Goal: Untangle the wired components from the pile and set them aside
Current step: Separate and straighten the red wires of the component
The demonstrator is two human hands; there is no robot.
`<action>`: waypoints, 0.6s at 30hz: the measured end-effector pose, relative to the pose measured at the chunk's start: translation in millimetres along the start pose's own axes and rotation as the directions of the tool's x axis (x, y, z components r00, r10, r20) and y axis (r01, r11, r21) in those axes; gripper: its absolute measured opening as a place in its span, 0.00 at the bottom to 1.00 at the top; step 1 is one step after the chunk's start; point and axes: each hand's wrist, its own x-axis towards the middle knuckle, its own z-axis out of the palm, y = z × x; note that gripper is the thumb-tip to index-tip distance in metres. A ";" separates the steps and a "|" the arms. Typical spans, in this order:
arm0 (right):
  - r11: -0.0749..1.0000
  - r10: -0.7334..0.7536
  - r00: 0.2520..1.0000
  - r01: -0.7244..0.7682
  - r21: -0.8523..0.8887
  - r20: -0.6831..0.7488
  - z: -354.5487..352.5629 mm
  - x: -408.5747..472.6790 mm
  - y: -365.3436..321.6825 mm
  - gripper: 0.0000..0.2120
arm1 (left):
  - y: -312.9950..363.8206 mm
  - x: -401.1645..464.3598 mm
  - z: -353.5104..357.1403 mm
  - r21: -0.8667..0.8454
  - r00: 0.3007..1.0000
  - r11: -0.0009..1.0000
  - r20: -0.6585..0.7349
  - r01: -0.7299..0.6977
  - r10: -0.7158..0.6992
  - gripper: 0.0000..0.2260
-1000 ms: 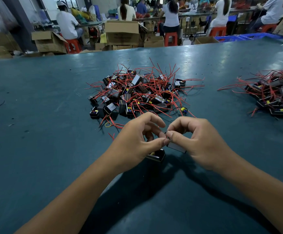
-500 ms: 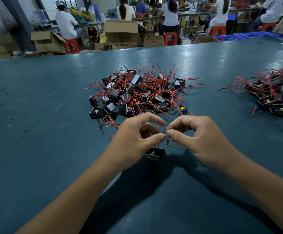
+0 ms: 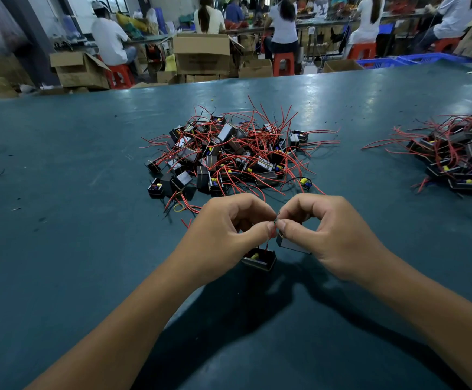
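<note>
Both my left hand (image 3: 223, 232) and right hand (image 3: 327, 229) pinch knotted wires (image 3: 276, 220) joining two components (image 3: 260, 258); I judge untangling midway, needing a gentle pull apart next.

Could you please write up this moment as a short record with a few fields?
surface: teal table
main pile: tangled black components with red wires, centre
second pile: similar components, far right
left hand: pinches wire ends
right hand: pinches the same wire ends
hanging parts: one open box under the left hand, one box under the right
background: seated people, cardboard cartons
</note>
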 end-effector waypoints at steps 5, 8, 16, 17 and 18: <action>1.000 -0.011 0.999 0.012 -0.019 0.032 -1.1 -0.6 0.4 0.09 | 1.7 -0.6 0.1 0.009 1.000 1.000 -0.018 -0.007 0.007 0.03; 1.000 -0.005 0.999 0.005 -0.008 0.033 0.2 -1.0 -0.2 0.05 | 3.1 -0.4 0.1 0.027 0.999 0.999 -0.024 -0.025 0.025 0.03; 0.996 -0.039 0.999 0.039 -0.083 0.001 3.8 -3.1 -1.8 0.03 | 10.0 -3.2 -0.1 0.376 0.995 0.922 -0.013 -0.090 0.102 0.06; 0.995 -0.046 0.999 0.046 -0.093 -0.005 4.2 -3.6 -2.3 0.03 | 11.4 -3.3 0.6 0.382 0.995 0.920 -0.015 -0.084 0.097 0.06; 0.993 -0.054 0.998 0.053 -0.105 -0.013 4.3 -4.0 -3.0 0.04 | 12.4 -3.5 1.4 0.378 0.996 0.923 -0.017 -0.077 0.090 0.06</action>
